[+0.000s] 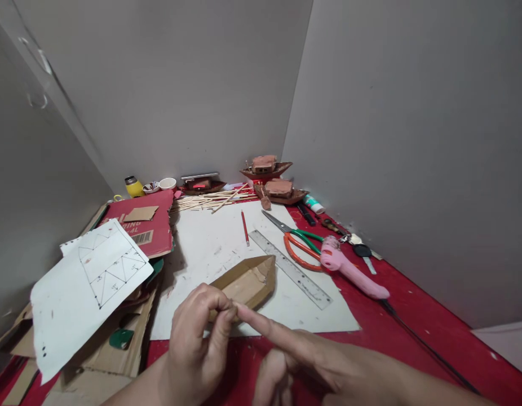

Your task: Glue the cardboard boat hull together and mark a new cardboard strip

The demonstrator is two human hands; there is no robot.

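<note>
My left hand (202,332) is closed, its thumb and forefinger pressed together; anything pinched between them is too small to make out. The outstretched forefinger of my right hand (303,349) meets those fingertips, while its other fingers curl loosely below with nothing visible in them. Just beyond both hands, a small cardboard boat hull (248,282) lies on a white paper sheet (202,242), its near end partly hidden by my left hand. Past the hull are a red pencil (244,228) and a clear ruler (290,270).
Scissors (301,242) and a pink glue gun (352,268) with a trailing cord lie at right, near keys (363,251). Finished model boats (280,192) and thin sticks (214,201) line the back. At left, a drawn paper template (92,287) covers piled cardboard (96,349).
</note>
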